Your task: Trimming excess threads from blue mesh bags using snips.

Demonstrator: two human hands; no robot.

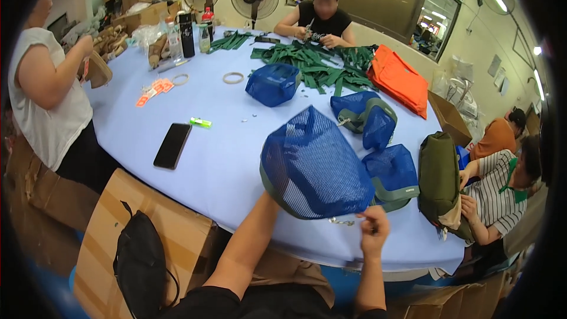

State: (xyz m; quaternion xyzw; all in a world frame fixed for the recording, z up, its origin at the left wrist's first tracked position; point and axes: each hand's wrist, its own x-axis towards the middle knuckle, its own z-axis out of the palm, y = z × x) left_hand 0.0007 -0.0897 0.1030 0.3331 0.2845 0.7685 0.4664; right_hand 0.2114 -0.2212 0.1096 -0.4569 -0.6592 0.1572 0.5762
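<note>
A blue mesh bag [316,165] with a dark green band along its rim is held up over the near side of the table. My left forearm [248,254] reaches up to the bag's left side; the left hand itself is hidden by the mesh, so its fingers do not show. At the bag's lower right corner, my right hand [375,230] is closed, its fingers pinching the edge. Just beyond lie more blue mesh bags of the same kind: one [393,171] touching close on the right, another [369,117] behind it, a third [273,84] farther back.
Green fabric strips [319,62] pile up before a person across the table. An orange bag [398,82] and an olive bag [440,180] lie right, beside another worker. Left are a phone [172,146], a green lighter [201,122], tags [155,90] and bottles [185,35].
</note>
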